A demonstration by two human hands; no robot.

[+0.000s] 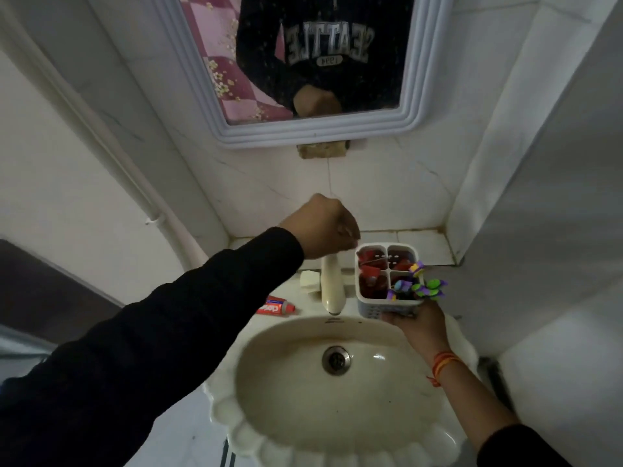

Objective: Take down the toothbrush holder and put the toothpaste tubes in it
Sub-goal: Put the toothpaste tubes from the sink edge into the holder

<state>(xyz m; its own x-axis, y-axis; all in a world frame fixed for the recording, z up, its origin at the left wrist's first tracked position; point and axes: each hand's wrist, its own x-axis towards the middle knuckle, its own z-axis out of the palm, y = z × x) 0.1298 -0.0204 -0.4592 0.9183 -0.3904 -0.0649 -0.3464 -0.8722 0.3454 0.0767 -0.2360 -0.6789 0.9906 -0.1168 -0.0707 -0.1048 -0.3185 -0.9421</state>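
My right hand holds a white four-compartment toothbrush holder from below, above the right rim of the sink. Red toothpaste tubes stand in its left and back compartments, and green and purple toothbrush heads stick out of the front right one. My left hand hovers just left of the holder's top edge, fingers curled downward; whether it holds anything is hidden. One red toothpaste tube lies on the sink ledge left of the tap.
A cream tap stands at the back of the scalloped white sink, with a white soap bar beside it. A framed mirror hangs above. Tiled walls close in on both sides.
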